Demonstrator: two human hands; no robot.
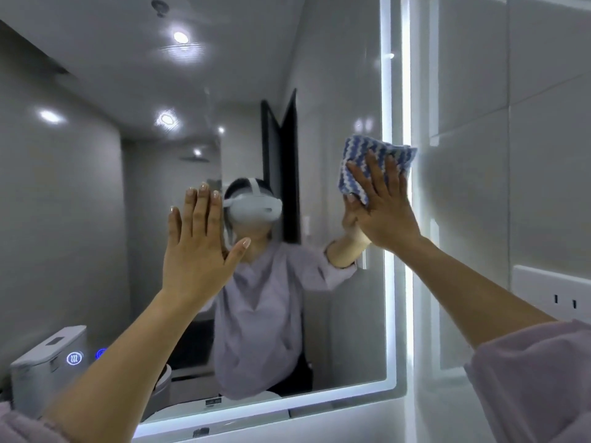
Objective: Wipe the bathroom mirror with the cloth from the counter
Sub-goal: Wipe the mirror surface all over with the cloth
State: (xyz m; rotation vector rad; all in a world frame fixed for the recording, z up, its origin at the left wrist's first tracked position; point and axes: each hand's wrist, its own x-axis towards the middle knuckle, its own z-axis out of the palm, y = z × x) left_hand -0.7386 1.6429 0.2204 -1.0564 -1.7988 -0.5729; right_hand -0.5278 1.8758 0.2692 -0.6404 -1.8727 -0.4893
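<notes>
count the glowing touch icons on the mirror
2, both low on the left of the mirror: a white icon and, just right of it, a blue icon partly hidden by the left forearm. More may sit behind that arm.

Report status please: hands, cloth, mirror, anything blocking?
Right hand flat, pressing cloth on mirror at right lit edge. Left hand open, raised before it. Nothing in the way.

Broad mirror (112, 187) glass lies open above and left of both hands; the left hand (195, 251), flat, blocks the middle; the right hand (387, 215) and cloth (361, 155) sit at the lit right edge (405, 91); beyond it, tiled wall (511, 155) and a socket plate (556, 295).
</notes>
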